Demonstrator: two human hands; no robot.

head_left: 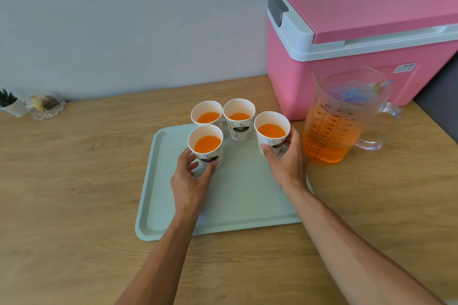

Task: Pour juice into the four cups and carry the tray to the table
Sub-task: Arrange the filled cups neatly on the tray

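Worktop (74,181), light wood grain, against a pale wall.

Surroundings: a pink cooler box (359,39) with its lid shut stands far right. Just in front of it is a clear measuring pitcher (342,121), partly full of orange juice, upright, with its handle pointing right. It stands just beside the tray's right edge and close to my right hand (285,163). At far left, well apart, are a small potted plant (13,105) and a glass dish (45,106) of sweets.

Task items: a pale green tray (243,195) lies flat at centre, its long axis roughly left to right and turned slightly. Four paper cups are grouped at its far end, all upright, mouths up and holding juice: the far-left cup (207,112), far-middle cup (239,129), right cup (270,142) and near-left cup (210,157). The near-left cup hides the far-left cup's base.

Hands: the fingers and thumb of my left hand (192,181) curl round the lower wall of the near-left cup. My right hand's fingers and thumb clasp the lower wall of the right cup. Both forearms cross the tray's near part.
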